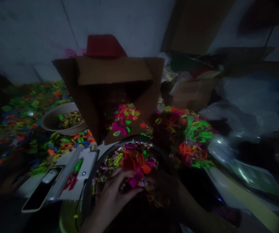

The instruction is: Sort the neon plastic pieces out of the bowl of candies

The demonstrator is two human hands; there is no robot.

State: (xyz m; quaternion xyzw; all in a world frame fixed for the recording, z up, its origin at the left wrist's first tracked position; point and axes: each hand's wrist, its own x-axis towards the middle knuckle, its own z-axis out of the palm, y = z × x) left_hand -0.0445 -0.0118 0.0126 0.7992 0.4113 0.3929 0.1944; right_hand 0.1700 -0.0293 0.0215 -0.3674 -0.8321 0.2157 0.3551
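Note:
My left hand (116, 189) reaches over a round dark basin (88, 191). Its thumb and forefinger close around a magenta plastic toy piece (136, 179). A small wrapped candy (143, 183) lies by the thumb tip. Deep shadow covers my right hand (162, 183) on the basin's other side, near the same pieces; its fingers are too dark to make out. Small wrapped candies (102, 170) fill the basin, with red-orange plastic pieces (141, 161) and a yellow piece (118, 159) heaped on top.
Behind the basin, a tipped cardboard box (115, 72) spills colourful pieces, with a red tub (105, 47) on top. A pale bowl (49, 121), phone (37, 195) and large coloured heap (32, 110) are left. Another pile (190, 129) and plastic bags (246, 116) are right.

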